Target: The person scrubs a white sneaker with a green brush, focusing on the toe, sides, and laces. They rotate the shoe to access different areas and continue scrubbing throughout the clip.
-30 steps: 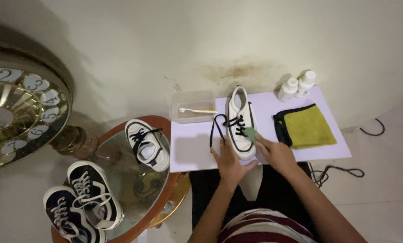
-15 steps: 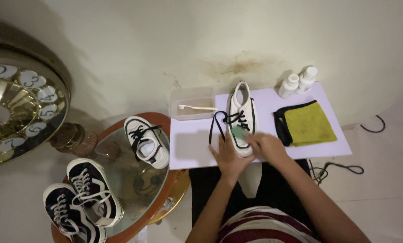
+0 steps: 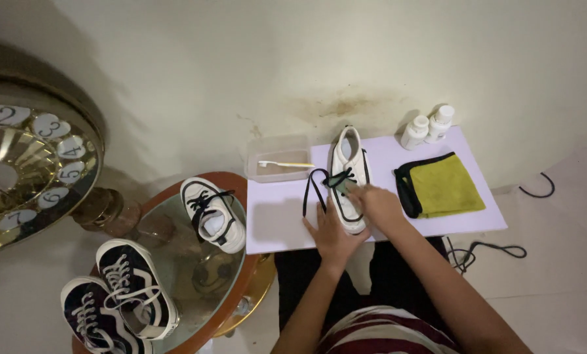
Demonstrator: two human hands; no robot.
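Lighting here is pretty dim and warm, kind of a yellowish indoor cast over everything. The wall is brightest in the middle and falls off into murky shadow toward the top left corner. The white sheet is the brightest patch but isn't blown out. Soft shadows sit behind the two small bottles and to the left of the big clock, so the light seems to come from the right and above. The glass top of the round side table gives dull reflections, no harsh glare. Focus is soft overall, slightly grainy, and the wide lens bends things near the edges.
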